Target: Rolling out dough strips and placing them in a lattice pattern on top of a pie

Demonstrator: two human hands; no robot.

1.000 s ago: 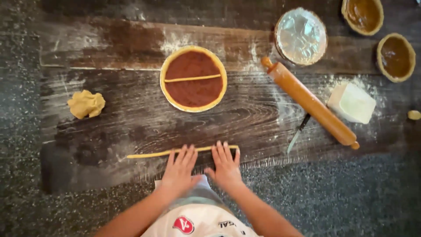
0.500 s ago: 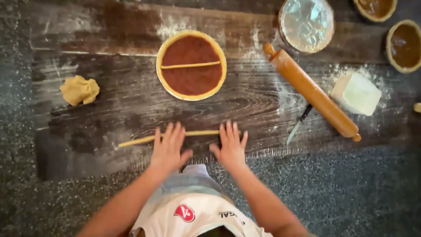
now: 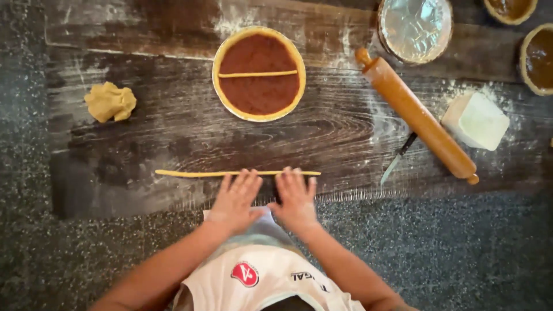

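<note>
A long thin rope of yellow dough [image 3: 190, 173] lies across the dark wooden board [image 3: 144, 132] near its front edge. My left hand [image 3: 237, 198] and my right hand [image 3: 295, 198] lie flat side by side, fingers spread, with the fingertips on the middle of the rope. Neither hand grips anything. Farther back sits a round tart [image 3: 259, 92] with brown filling, a pale crust rim and one dough strip laid across it.
A lump of yellow dough [image 3: 110, 102] rests at the left. A wooden rolling pin [image 3: 416, 115] lies diagonally at the right, with a small knife [image 3: 397, 159] beside it and a white block [image 3: 476, 120] on spilled flour. A foil-lined pan [image 3: 415, 27] and two filled tarts [image 3: 538, 57] stand at the back right.
My hands have come closer together and drawn back toward me, rolling the dough rope. The rope has grown longer at both ends.
</note>
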